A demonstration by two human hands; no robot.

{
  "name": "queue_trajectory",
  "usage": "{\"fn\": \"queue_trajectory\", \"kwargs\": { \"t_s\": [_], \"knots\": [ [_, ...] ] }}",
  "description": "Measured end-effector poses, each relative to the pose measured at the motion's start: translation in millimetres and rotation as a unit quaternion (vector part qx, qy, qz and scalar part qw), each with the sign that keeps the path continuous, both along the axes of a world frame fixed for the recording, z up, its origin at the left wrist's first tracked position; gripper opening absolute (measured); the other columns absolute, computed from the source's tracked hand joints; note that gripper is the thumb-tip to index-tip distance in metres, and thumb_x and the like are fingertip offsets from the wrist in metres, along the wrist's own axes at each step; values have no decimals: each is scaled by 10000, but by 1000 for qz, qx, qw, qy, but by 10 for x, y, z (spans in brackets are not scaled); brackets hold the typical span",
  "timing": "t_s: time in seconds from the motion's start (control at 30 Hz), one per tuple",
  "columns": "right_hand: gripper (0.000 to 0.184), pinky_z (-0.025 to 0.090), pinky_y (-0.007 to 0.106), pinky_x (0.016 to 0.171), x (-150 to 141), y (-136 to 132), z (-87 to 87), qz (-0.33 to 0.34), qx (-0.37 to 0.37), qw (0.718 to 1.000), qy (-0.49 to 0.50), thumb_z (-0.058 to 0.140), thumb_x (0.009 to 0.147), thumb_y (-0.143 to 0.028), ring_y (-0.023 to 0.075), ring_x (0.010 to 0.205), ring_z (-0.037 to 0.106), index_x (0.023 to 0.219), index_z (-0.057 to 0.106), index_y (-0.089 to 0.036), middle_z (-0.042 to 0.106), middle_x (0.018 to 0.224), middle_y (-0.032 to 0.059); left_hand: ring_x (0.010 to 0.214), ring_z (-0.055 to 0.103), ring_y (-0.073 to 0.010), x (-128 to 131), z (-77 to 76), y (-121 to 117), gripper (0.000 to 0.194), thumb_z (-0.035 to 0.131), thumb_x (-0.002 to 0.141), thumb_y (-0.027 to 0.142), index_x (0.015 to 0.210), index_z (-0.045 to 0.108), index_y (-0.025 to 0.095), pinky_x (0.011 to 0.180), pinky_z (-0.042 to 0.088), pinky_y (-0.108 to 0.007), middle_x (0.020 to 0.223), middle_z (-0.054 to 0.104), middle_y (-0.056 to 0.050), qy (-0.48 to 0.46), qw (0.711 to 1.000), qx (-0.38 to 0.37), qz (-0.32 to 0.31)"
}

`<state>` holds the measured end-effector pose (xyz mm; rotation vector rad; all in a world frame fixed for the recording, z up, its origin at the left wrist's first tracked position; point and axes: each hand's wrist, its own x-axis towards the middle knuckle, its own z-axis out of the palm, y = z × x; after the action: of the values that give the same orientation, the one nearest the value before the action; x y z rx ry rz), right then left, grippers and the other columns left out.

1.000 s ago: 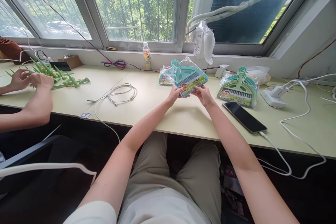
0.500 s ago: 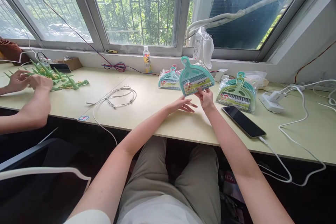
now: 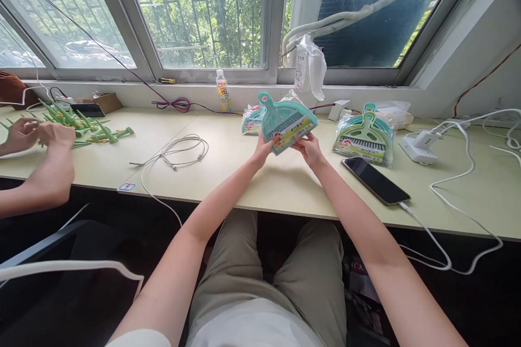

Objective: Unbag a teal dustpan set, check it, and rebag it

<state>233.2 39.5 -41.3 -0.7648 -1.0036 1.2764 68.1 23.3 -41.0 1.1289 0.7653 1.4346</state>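
One wrapped dustpan set (image 3: 287, 118) tilts above the tabletop (image 3: 232, 173), left of the phone (image 3: 376, 180); the left hand (image 3: 264, 150) and right hand (image 3: 309, 148) each pinch a lower corner, nearly closed, probably to keep its label (image 3: 295, 131) readable.

"What can you read on the dustpan set (image 3: 285, 117)?"

"Dark Chinese characters across its label (image 3: 293, 134), apparently 桌扫套装."

"And the bottle (image 3: 223, 92)?"

"A large 蜜 on the wrapper; the smaller print is too tiny."

"Anything below the desk (image 3: 228, 179)?"

"The letters CK, pale on a dark red item (image 3: 359, 267)."

"That sticker (image 3: 126, 187) on the desk's edge?"

"A red sign inside a blue frame, too small to make out."
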Motion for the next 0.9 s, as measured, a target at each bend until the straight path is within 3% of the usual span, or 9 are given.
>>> {"fn": "queue_trajectory", "kwargs": {
  "t_s": [0.2,0.4,0.7,0.9],
  "knots": [
    [289,646,387,897,8,-32,33,-15,5,1000,13,792,724,-154,203,884,752,948,616,-206,749,886,18,1008,705,-226,6,-35,-47,765,819,744,403,1358,376,292,832,599,-391,1325,633,-82,48,998,12,-30],
    [278,648,377,896,-9,-38,22,-12,7,1000,18,783,739,-143,196,862,751,958,623,-201,752,905,28,998,722,-240,-2,-24,-37,869,871,673,385,1347,333,285,828,591,-367,1292,658,-88,50,998,15,-34],
    [227,651,393,879,-22,18,-6,-9,-24,1000,6,796,764,-145,188,758,748,899,618,-183,750,842,30,892,746,-239,3,-21,-13,796,854,678,325,1300,359,275,800,605,-404,1202,688,-72,44,999,-28,-16],
    [80,650,325,833,28,74,-10,0,-71,997,-15,712,844,-147,154,729,735,898,652,-145,757,829,54,790,748,-237,-10,-28,28,833,827,658,264,1325,329,280,728,623,-416,1241,675,-92,48,998,-35,-17]
  ]
}}
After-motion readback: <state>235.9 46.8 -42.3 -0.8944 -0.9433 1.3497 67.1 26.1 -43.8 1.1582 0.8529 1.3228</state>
